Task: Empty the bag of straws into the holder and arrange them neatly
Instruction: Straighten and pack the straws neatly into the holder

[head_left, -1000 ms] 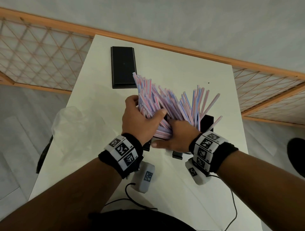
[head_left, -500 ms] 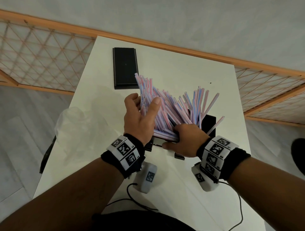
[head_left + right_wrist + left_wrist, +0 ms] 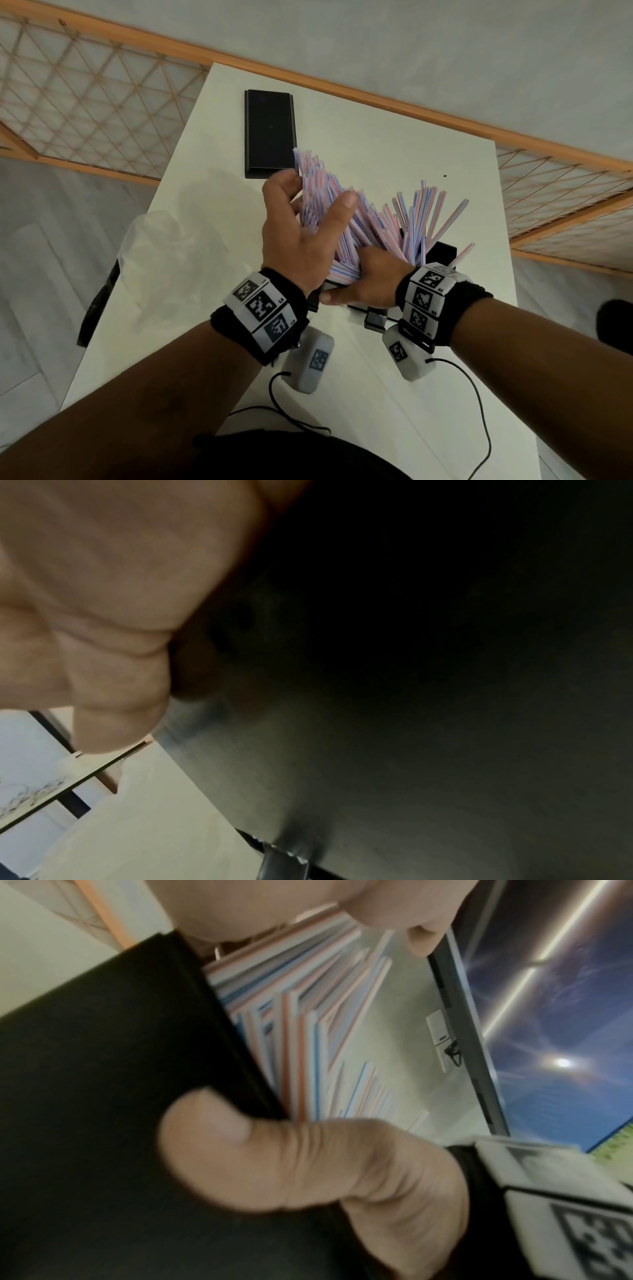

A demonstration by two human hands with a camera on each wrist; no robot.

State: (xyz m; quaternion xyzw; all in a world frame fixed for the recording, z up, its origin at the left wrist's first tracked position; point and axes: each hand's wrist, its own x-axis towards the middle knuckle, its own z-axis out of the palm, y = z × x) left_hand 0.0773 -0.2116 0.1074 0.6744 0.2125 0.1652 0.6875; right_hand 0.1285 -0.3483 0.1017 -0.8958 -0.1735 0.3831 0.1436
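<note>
**Straws fanned out of the holder, both hands on them**

The straws (image 3: 370, 219), striped pink and blue on white, stand in a loose, untidy fan that rises out of the black holder (image 3: 443, 251) and leans away toward the far left. A few on the right splay outward on their own. The holder sits on the white bench (image 3: 376, 137), mostly hidden behind the hands; the left wrist view shows its dark wall (image 3: 120, 1069) with straw ends (image 3: 291, 1020) packed against the inner edge.

The left hand (image 3: 301, 233) has its grip curled round the leaning left part of the bundle, thumb across the near side and fingers behind. The right hand (image 3: 366, 277) is low at the base of the straws, its grip clasping the holder's top edge; the left wrist view shows its thumb (image 3: 240, 1150) pressed on the outside of the wall.

Left of the hands a crumpled clear bag (image 3: 171, 253) lies on the bench at its edge. Farther back a flat black lid (image 3: 270, 132) lies on the bench, just beyond the straw tips. Cables (image 3: 479, 411) trail from the wrist cameras across the near bench
</note>
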